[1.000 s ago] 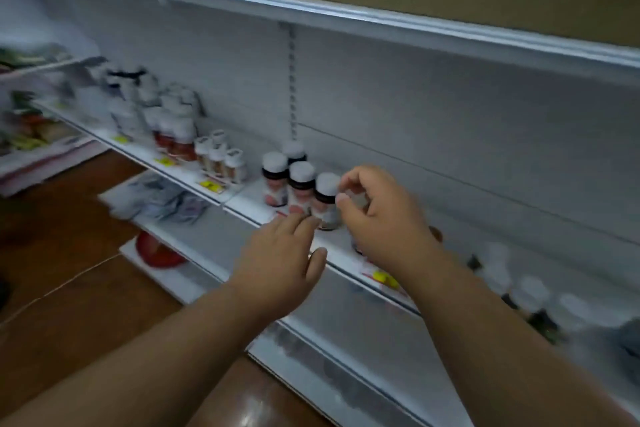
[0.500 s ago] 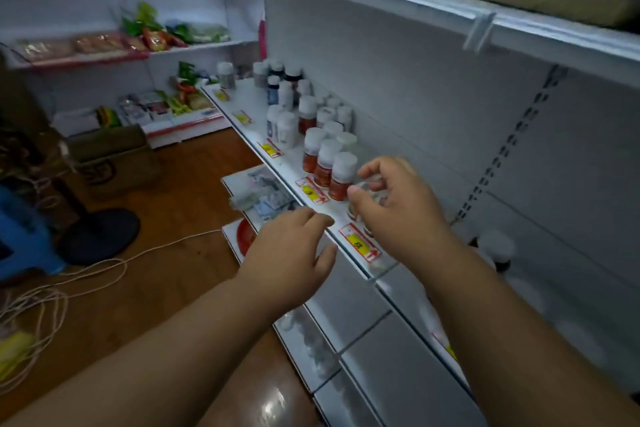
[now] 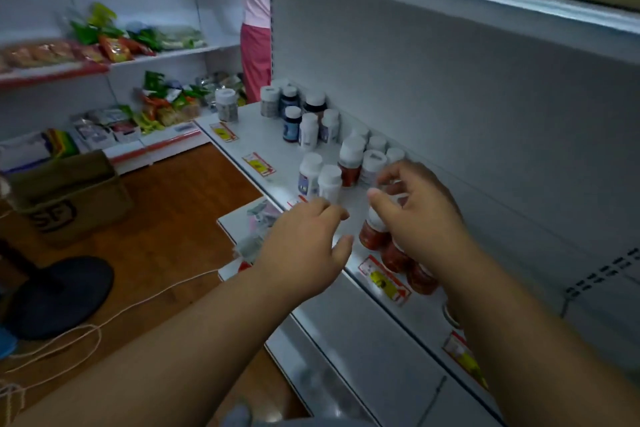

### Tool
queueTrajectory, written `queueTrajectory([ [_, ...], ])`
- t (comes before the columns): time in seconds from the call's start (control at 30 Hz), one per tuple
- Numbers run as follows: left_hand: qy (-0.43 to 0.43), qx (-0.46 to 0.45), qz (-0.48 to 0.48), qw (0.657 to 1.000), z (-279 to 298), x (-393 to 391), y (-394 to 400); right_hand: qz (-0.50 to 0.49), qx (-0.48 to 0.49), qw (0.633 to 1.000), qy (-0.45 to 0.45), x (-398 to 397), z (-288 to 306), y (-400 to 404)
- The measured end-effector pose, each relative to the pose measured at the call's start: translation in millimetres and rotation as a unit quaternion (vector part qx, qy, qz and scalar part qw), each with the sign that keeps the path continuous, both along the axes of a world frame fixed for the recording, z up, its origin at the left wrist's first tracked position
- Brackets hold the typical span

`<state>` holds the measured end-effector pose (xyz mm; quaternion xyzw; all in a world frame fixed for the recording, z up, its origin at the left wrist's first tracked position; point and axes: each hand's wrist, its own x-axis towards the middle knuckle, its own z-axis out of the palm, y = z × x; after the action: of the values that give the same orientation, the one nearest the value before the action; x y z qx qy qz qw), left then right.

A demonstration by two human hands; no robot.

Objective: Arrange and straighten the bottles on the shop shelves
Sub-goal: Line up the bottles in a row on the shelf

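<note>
The right hand (image 3: 420, 218) has its grip curled round the white cap of a red bottle (image 3: 372, 236) at the near end of the shelf (image 3: 263, 135), seemingly squaring it up. The left hand (image 3: 301, 246) hovers loose and empty beside it. Next it wants nudging into line without toppling the crowded neighbouring bottles (image 3: 320, 180) just beyond.
</note>
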<state>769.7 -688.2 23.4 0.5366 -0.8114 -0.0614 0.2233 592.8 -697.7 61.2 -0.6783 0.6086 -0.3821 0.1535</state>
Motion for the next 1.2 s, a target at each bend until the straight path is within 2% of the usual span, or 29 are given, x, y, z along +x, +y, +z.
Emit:
queueTrajectory([
  [0.2,0.008,0.021,-0.070,0.997,8,29,-77,-0.089,0.047,0.994,0.053,21,9,-70],
  [0.33,0.005,0.027,-0.079,0.997,3,30,-118,-0.069,0.034,0.989,0.130,22,3,-132],
  [0.5,-0.002,0.026,-0.092,0.995,-1,29,-149,-0.032,0.161,0.952,0.258,23,-26,-211],
  [0.63,-0.016,0.034,-0.120,0.992,-2,34,-166,-0.025,0.198,0.928,0.314,24,-38,-226],
  [0.73,-0.003,0.026,-0.147,0.989,-2,37,-177,-0.066,0.162,0.949,0.262,15,-21,-216],
  [0.87,0.039,-0.004,-0.204,0.978,5,31,-193,-0.160,0.081,0.982,0.063,0,21,-179],
  [0.97,0.070,-0.013,-0.258,0.963,11,17,-198,-0.209,0.061,0.973,-0.080,0,39,-138],
  [1.03,0.088,-0.004,-0.301,0.950,12,5,-198,-0.244,0.023,0.964,-0.104,0,44,-112],
  [1.2,0.111,0.036,-0.374,0.920,6,-26,-178,-0.341,-0.058,0.933,-0.097,-17,41,-54],
])
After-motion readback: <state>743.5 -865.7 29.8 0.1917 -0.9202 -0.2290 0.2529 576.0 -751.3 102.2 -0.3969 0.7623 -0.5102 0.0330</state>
